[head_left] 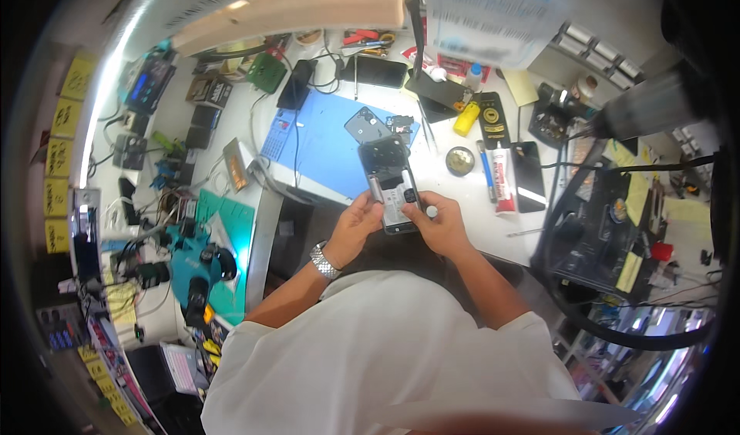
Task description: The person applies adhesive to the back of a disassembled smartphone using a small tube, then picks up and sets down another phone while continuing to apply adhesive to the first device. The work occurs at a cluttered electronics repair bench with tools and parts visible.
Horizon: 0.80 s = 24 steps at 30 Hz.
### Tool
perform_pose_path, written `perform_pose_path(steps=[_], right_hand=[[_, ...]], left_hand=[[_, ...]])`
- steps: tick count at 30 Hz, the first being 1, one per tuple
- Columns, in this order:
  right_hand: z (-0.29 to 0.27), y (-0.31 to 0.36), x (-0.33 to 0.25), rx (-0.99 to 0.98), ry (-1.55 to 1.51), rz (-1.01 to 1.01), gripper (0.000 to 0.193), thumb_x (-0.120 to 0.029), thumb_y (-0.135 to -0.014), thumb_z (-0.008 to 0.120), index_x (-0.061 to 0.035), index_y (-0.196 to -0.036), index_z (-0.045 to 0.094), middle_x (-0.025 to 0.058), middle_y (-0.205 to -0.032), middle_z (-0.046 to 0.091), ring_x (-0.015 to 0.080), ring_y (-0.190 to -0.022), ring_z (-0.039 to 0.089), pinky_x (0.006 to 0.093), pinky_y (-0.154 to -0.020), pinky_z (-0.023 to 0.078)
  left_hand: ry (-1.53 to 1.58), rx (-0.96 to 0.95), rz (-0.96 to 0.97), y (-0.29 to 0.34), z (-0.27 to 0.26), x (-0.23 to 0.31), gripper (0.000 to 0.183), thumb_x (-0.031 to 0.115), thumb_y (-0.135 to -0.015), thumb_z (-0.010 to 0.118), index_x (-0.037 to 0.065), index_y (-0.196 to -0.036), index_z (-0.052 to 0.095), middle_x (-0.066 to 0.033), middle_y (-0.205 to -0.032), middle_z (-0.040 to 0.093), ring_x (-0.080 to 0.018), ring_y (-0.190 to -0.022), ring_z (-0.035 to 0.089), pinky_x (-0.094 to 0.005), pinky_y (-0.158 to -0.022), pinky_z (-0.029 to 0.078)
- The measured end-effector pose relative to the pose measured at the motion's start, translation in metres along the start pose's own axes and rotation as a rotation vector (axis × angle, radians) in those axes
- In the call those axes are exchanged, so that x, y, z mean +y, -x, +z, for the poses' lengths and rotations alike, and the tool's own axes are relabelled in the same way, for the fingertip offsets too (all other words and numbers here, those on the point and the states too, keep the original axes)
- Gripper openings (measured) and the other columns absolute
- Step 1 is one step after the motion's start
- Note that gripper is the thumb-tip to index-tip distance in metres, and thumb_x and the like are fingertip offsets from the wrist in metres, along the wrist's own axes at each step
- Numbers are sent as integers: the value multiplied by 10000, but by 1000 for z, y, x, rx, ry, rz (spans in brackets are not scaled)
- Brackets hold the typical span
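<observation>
Both hands hold an opened smartphone [383, 161] in front of my body, over the near edge of the bench. Its upper part is dark and a pale, battery-like area shows lower down. My left hand [358, 218], below a metal wristwatch, is closed on the phone's lower left side. Closed on the lower right side is my right hand [439, 223], its thumb lying over the phone's face. Just beyond the phone, a dark phone back panel [366, 124] and a small dark part [401, 124] rest on a blue work mat [320, 146].
To the left, a teal microscope [193, 262] stands on a green mat [235, 231]. Right of the blue mat lie a round tin [460, 161], a blue pen [488, 174], a red-and-white tube [503, 181] and a dark phone [528, 174]. A black cable [570, 304] loops at the right.
</observation>
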State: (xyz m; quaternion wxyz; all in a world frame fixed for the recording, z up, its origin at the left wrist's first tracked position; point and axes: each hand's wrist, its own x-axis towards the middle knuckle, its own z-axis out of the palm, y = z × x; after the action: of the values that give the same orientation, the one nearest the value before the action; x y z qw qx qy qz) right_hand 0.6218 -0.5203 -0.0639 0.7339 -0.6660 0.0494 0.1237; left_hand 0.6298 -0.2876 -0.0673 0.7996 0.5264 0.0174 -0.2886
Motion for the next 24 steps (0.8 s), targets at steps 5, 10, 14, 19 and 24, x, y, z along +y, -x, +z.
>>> perform_pose_path(steps=[5, 10, 14, 19, 24], right_hand=[[21, -39, 45, 157, 282, -339, 224, -167, -937, 848, -7, -1072, 768, 39, -808, 701, 87, -654, 548, 297, -599, 478], [37, -37, 51, 582, 282, -410, 176, -189, -1010, 774, -42, -1107, 761, 69, -1042, 692, 173, -880, 638, 301, -792, 524], [38, -31, 35, 770, 554, -680, 213, -173, -1102, 661, -42, -1226, 774, 62, -1261, 610, 113, -1111, 603, 259, -923, 520], [26, -59, 44, 731, 240, -544, 268, -163, -1094, 672, 32, -1276, 703, 103, -1214, 653, 152, -1098, 691, 308, -960, 568], [27, -112, 53, 671, 24, -570, 341, -40, -1071, 651, 77, -1379, 559, 124, -1167, 666, 225, -1104, 741, 356, -1007, 611]], left_hand=[[12, -58, 297, -55, -42, -23, 495, 21, -1049, 685, 7, -1501, 483, -120, -1430, 637, -187, -1292, 631, -371, -1118, 497], [-32, -23, 500, -66, -99, -10, 590, -56, -1012, 695, 5, -1518, 397, -147, -1383, 648, -201, -1263, 638, -369, -1087, 516], [-32, -45, 577, -70, -118, -3, 696, -71, -960, 743, 19, -1524, 345, -175, -1383, 627, -229, -1254, 642, -374, -1080, 517], [-118, -71, 606, -81, -122, -19, 816, -95, -904, 761, -4, -1556, 278, -201, -1410, 585, -246, -1307, 600, -383, -1103, 495], [-38, -32, 587, -87, -122, -21, 824, -95, -904, 742, -21, -1571, 262, -195, -1412, 554, -252, -1274, 586, -388, -1106, 472]])
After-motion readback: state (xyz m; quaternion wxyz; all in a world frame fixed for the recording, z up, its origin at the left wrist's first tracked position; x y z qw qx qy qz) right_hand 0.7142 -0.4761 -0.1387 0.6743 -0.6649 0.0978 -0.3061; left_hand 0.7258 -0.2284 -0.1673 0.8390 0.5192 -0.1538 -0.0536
